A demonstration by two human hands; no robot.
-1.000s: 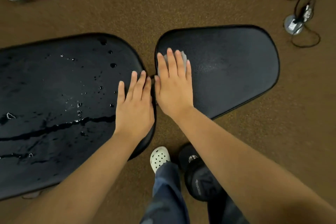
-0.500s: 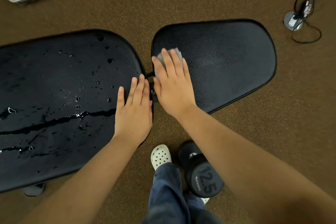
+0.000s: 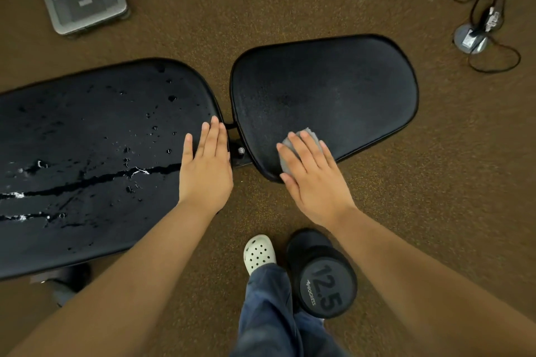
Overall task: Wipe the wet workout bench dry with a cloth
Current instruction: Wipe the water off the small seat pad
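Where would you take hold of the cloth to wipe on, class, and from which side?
From above, on its bunched middle. The cloth lies wadded low on the seat pad with no handle; the right hand lies flat on it, and only its far rim shows. Probably hook fingertips over that rim.

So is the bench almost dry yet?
Not quite half. The small seat pad shows no drops. The right hand presses the grey cloth on its near corner. The left hand rests on the long back pad, wet with streaks and drops, not yet wiped.
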